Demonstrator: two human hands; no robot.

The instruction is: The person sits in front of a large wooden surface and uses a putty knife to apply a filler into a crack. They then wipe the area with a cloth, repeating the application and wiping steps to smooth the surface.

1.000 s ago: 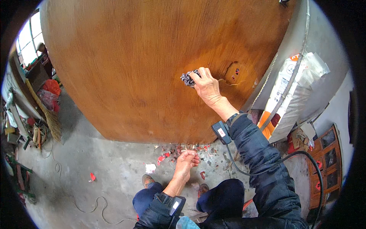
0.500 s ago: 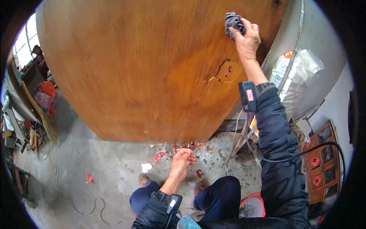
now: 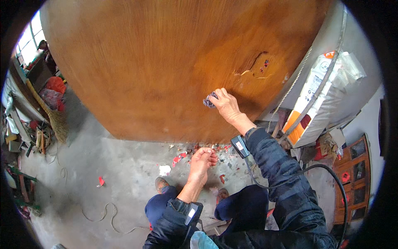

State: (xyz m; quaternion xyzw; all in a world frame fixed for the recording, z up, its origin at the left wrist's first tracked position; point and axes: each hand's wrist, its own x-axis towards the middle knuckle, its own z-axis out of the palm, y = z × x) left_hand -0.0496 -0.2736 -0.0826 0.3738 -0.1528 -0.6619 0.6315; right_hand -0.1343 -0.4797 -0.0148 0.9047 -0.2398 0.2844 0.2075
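A crumpled black-and-white cloth (image 3: 210,100) is gripped in my right hand (image 3: 227,107) and pressed against the lower part of a large brown wood-grain panel (image 3: 145,74). Up and to the right of that hand, the panel has a damaged patch (image 3: 261,66) with a cracked edge and small dark and red spots. My left hand (image 3: 202,164) hangs just below the panel's bottom edge, its fingers curled in toward the thumb, with nothing showing in them. Behind it, red and white scraps (image 3: 179,157) lie on the concrete floor.
To the right, a white and orange bag (image 3: 315,91) leans by the wall near a rope (image 3: 292,87). A black cable (image 3: 327,168) runs along my right arm. At the left stand a straw broom (image 3: 56,120) and piled clutter. A thin cord (image 3: 107,216) lies on the floor.
My right hand has moved down and left across the panel with the cloth, from near its upper right. My left hand stays curled in nearly the same place. The view has shifted slightly.
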